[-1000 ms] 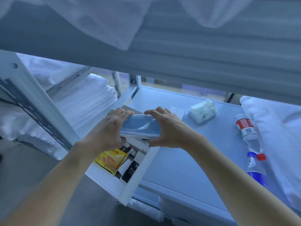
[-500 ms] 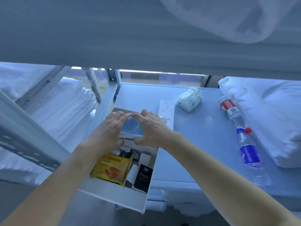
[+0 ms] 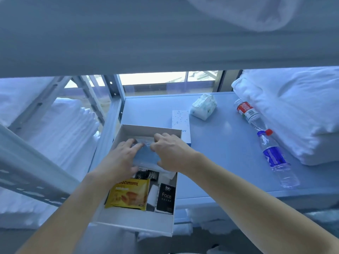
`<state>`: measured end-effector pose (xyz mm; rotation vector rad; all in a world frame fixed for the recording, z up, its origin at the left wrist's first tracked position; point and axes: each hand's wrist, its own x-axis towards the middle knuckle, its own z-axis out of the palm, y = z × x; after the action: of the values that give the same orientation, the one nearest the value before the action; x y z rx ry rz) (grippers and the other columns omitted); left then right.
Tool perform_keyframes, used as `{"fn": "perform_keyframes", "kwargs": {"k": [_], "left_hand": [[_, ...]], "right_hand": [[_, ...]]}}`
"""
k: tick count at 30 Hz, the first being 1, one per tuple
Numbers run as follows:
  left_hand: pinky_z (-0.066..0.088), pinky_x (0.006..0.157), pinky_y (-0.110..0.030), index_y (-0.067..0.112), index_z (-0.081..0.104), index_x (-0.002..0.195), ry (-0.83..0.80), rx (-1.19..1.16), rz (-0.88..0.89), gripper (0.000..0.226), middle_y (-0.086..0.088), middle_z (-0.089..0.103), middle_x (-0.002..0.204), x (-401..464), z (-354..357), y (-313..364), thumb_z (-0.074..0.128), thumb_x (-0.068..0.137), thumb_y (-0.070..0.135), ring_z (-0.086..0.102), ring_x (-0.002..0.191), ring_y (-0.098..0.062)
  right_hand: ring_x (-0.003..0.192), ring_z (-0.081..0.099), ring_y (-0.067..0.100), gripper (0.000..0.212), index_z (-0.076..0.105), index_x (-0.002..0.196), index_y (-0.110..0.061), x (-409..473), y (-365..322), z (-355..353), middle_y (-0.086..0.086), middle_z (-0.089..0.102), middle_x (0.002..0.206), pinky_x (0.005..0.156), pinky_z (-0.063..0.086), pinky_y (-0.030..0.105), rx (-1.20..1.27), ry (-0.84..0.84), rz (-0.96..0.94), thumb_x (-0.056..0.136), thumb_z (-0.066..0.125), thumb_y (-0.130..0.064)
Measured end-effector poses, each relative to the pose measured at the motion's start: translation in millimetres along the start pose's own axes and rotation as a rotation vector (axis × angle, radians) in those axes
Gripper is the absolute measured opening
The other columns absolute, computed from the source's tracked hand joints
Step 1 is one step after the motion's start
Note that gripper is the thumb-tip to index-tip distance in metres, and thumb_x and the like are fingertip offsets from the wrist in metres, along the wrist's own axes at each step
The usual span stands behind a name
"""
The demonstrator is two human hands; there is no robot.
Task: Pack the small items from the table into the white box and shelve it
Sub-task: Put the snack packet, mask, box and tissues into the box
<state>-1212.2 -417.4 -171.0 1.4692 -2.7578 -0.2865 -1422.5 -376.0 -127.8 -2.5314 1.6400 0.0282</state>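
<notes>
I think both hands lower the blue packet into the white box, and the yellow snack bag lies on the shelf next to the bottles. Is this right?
Not quite. The head view shows the yellow snack bag already inside the white box, not beside the bottles. The left hand and right hand do lower the blue packet into it.

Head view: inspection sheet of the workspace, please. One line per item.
Surface: blue-grey shelf, open box overhanging its front edge.
Job's things: white box holds a yellow snack packet, a black Face packet and small dark items; blue packet going in.
Clutter: two water bottles lying down, tissue pack, white dotted carton.
Grippers: left hand and right hand both grip the blue packet.
Cables: nothing seen.
Surroundings: white pillows right, folded white linen left, shelf overhead.
</notes>
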Motion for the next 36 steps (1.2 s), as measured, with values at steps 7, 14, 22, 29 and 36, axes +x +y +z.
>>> {"fn": "perform_keyframes", "kwargs": {"k": [7,14,22,29,36], "left_hand": [[0.039,0.116,-0.040,0.043,0.022,0.156,-0.198,0.028,-0.077,0.076,0.002,0.019,0.167,-4,2,7,0.057,0.089,0.045,0.028,0.146,-0.022],[0.040,0.113,-0.036,0.043,0.020,0.157,-0.345,0.028,-0.131,0.080,-0.002,0.019,0.167,-3,3,12,0.056,0.085,0.036,0.036,0.141,-0.029],[0.036,0.117,-0.039,0.039,0.023,0.157,-0.258,0.015,-0.106,0.078,-0.002,0.023,0.165,-8,2,12,0.058,0.087,0.044,0.028,0.145,-0.025],[0.033,0.120,-0.040,0.033,0.024,0.159,-0.083,0.050,-0.090,0.075,-0.004,0.027,0.164,-13,-10,19,0.057,0.092,0.044,0.023,0.149,-0.023],[0.025,0.125,-0.041,0.031,0.027,0.159,0.012,0.034,-0.079,0.075,-0.005,0.021,0.168,-8,-28,40,0.061,0.094,0.046,0.015,0.155,-0.025]], "right_hand": [[0.085,0.062,0.021,0.019,0.063,0.110,-0.021,4,-6,8,-0.001,0.062,0.103,0.057,0.038,0.029,-0.152,-0.287,0.079,0.092,0.059,-0.019],[0.071,0.050,0.014,0.046,0.053,0.129,-0.026,14,-6,12,-0.003,0.056,0.108,0.051,0.032,0.028,-0.185,-0.433,0.108,0.085,0.065,-0.023],[0.098,0.059,0.022,0.046,0.053,0.128,-0.024,7,-1,14,0.001,0.053,0.120,0.062,0.035,0.030,-0.131,-0.317,0.058,0.084,0.065,-0.019],[0.131,0.042,0.030,0.066,0.044,0.148,-0.024,-1,6,7,0.005,0.042,0.150,0.105,0.039,0.054,-0.089,-0.168,0.005,0.086,0.066,-0.028],[0.156,0.018,0.030,0.073,0.035,0.157,-0.024,-22,26,-5,0.005,0.023,0.168,0.122,0.021,0.059,0.000,-0.020,-0.026,0.092,0.066,-0.040]]}}
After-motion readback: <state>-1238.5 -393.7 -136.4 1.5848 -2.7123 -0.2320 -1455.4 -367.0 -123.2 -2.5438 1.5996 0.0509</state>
